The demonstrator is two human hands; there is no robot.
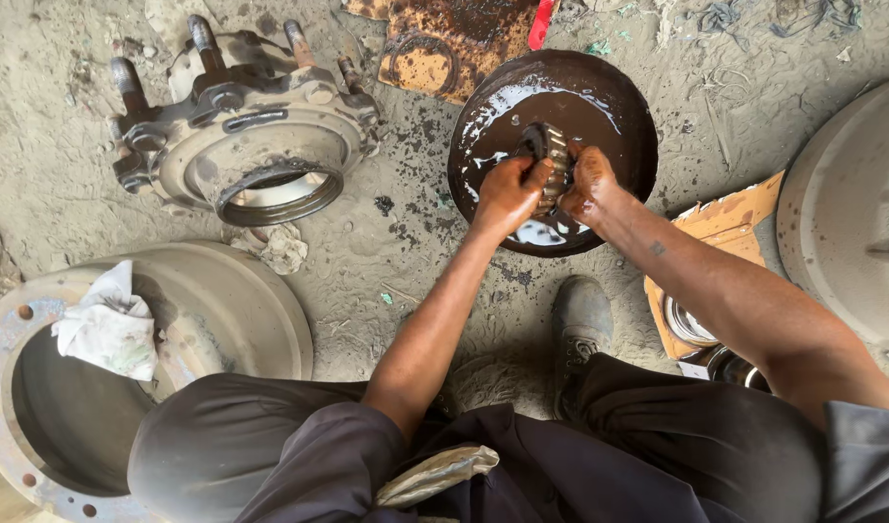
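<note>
Both hands clamped on a roller bearing (pixel 551 167): left hand (pixel 507 194) wraps its near-left side, right hand (pixel 588 184) its right, held over a round pan (pixel 614 107) of dark oily liquid on the sandy ground (pixel 386 252). Wheel hub (pixel 251 136) lies well to the left; brake drum (pixel 231 310) with a rag (pixel 107 324) near the person's left knee.

bearing (pixel 553 160): lower half hidden by hands | drum (pixel 38 407): cut off at left edge

Soft, even daylight falls from above; shadows on the sandy ground (pixel 396 261) are faint and short; focus is sharp throughout. White glare sits on the wet dark liquid in the round pan (pixel 614 102); edges bend slightly outward.
</note>
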